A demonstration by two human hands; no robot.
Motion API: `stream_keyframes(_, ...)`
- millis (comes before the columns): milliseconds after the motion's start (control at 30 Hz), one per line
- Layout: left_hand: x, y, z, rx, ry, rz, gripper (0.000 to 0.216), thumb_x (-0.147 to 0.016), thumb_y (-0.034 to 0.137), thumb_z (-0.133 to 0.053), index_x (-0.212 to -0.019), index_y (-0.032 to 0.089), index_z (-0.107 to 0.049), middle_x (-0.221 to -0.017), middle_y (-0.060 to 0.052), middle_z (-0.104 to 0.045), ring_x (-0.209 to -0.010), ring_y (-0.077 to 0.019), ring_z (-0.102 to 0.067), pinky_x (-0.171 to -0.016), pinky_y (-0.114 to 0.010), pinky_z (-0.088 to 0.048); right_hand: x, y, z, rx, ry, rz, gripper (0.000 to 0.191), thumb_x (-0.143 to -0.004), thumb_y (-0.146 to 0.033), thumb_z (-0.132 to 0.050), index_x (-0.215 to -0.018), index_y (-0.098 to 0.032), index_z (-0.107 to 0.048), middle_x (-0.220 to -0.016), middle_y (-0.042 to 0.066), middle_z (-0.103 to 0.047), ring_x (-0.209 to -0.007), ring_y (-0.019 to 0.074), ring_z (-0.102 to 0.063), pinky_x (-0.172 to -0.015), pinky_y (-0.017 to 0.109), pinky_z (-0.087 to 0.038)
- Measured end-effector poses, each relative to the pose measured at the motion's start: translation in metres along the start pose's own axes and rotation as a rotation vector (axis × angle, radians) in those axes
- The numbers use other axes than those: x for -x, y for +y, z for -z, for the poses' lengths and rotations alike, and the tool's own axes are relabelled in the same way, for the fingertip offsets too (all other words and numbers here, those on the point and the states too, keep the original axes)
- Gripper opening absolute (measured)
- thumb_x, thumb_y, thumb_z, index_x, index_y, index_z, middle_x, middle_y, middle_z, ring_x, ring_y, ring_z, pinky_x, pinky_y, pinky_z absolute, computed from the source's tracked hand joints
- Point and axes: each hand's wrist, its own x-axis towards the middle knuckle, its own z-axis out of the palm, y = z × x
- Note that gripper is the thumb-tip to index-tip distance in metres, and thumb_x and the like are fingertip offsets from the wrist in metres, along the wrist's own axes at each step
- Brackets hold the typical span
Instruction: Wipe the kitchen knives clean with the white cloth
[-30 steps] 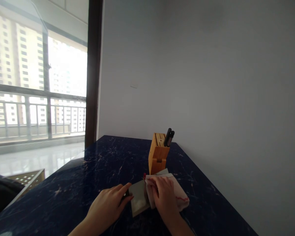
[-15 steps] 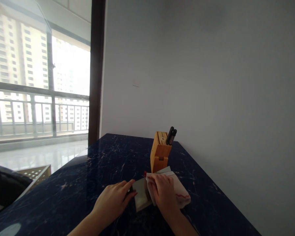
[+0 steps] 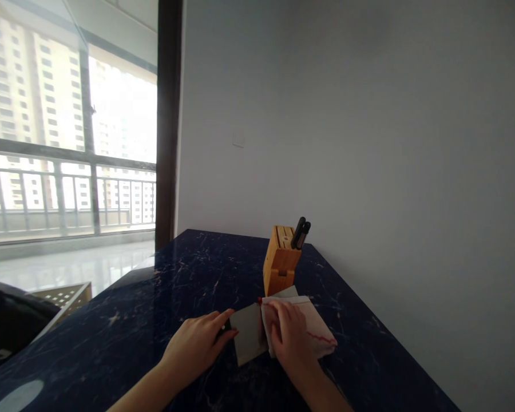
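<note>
My left hand [image 3: 199, 340] is closed around the dark handle of a cleaver, mostly hidden by the fingers. The broad grey blade of the cleaver [image 3: 248, 333] points to the right, low over the table. My right hand [image 3: 290, 335] presses a folded white cloth [image 3: 316, 320] with a red line against the blade, its fingers curled on the cloth. The cloth covers the middle of the blade, and a pale corner shows beyond it. Just behind stands a wooden knife block [image 3: 278, 260] with black-handled tools [image 3: 301, 233] in its right side.
The dark blue marbled table [image 3: 206, 269] runs back to a grey wall [image 3: 369, 143]. A pale round spot [image 3: 19, 396] lies at the front left. Left of the table are a dark object [image 3: 12, 320] and a perforated panel [image 3: 66, 297], with a large window behind.
My right hand and the cloth have shifted slightly right along the cleaver, baring more blade. My left hand keeps its grip on the handle. The view has tilted a little.
</note>
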Motion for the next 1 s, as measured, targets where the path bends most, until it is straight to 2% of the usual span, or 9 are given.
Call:
stream_keyframes(133, -0.001, -0.001, -0.001, -0.002, 0.001, 0.008, 0.037, -0.086, 0.044, -0.033, -0.117, 0.028, -0.047, -0.093, -0.003, -0.065, -0.083, -0.0214, -0.062, -0.071, -0.03, -0.044, -0.002, 0.006, -0.006, -0.013, 0.059, -0.036, 0.038, -0.069, -0.004, -0.042, -0.104, -0.018, -0.046, -0.098, 0.007, -0.055, -0.093, 0.0213, -0.049, -0.08, 0.036, -0.039)
stream_keyframes(267, 0.0, -0.001, -0.001, -0.013, 0.004, -0.002, 0.038, -0.087, 0.045, -0.032, -0.118, 0.028, -0.047, -0.093, -0.003, -0.065, -0.083, -0.0217, -0.062, -0.071, -0.03, -0.044, -0.005, 0.015, -0.005, 0.079, 0.009, -0.113, 0.011, -0.074, -0.009, -0.046, -0.08, -0.018, -0.051, -0.079, 0.005, -0.057, -0.077, 0.0209, -0.051, -0.071, 0.036, -0.039)
stream_keyframes(333, 0.001, 0.0, 0.0, -0.015, 0.004, -0.005, 0.039, -0.087, 0.045, -0.032, -0.118, 0.028, -0.047, -0.094, -0.003, -0.065, -0.083, -0.0217, -0.062, -0.071, -0.03, -0.044, -0.006, 0.015, -0.003, 0.105, -0.028, -0.099, 0.008, -0.076, -0.011, -0.048, -0.072, -0.019, -0.051, -0.074, 0.003, -0.056, -0.074, 0.0199, -0.051, -0.07, 0.035, -0.037)
stream_keyframes(500, 0.001, 0.001, 0.002, -0.012, 0.008, -0.012, 0.038, -0.087, 0.044, -0.033, -0.118, 0.028, -0.047, -0.094, -0.003, -0.065, -0.083, -0.0213, -0.062, -0.071, -0.03, -0.044, -0.006, 0.006, -0.001, 0.116, -0.051, 0.006, 0.007, -0.079, -0.014, -0.048, -0.075, -0.02, -0.051, -0.075, 0.001, -0.056, -0.076, 0.0181, -0.051, -0.071, 0.032, -0.034)
stream_keyframes(667, 0.0, 0.001, 0.0, -0.012, 0.007, -0.026, 0.037, -0.087, 0.043, -0.033, -0.119, 0.028, -0.047, -0.093, -0.003, -0.065, -0.083, -0.0212, -0.062, -0.073, -0.03, -0.044, -0.009, 0.008, 0.003, 0.218, 0.032, -0.045, 0.007, -0.082, -0.018, -0.044, -0.08, -0.019, -0.051, -0.078, 0.003, -0.057, -0.077, 0.0199, -0.05, -0.069, 0.033, -0.031)
stream_keyframes(867, -0.001, 0.001, 0.0, -0.023, 0.007, -0.026, 0.038, -0.087, 0.044, -0.033, -0.118, 0.027, -0.047, -0.093, -0.003, -0.064, -0.083, -0.0217, -0.062, -0.071, -0.031, -0.045, -0.007, -0.001, 0.003, 0.218, -0.05, 0.02, 0.009, -0.081, -0.017, -0.044, -0.078, -0.02, -0.051, -0.077, 0.002, -0.056, -0.076, 0.0192, -0.05, -0.069, 0.032, -0.03)
stream_keyframes(1000, 0.0, 0.0, 0.0, -0.019, 0.005, -0.022, 0.038, -0.087, 0.043, -0.033, -0.119, 0.027, -0.047, -0.094, -0.004, -0.064, -0.084, -0.0215, -0.062, -0.072, -0.03, -0.045, -0.009, 0.006, 0.005, 0.276, -0.014, -0.006, 0.01, -0.082, -0.017, -0.042, -0.081, -0.02, -0.052, -0.079, 0.003, -0.057, -0.077, 0.0201, -0.051, -0.069, 0.033, -0.029)
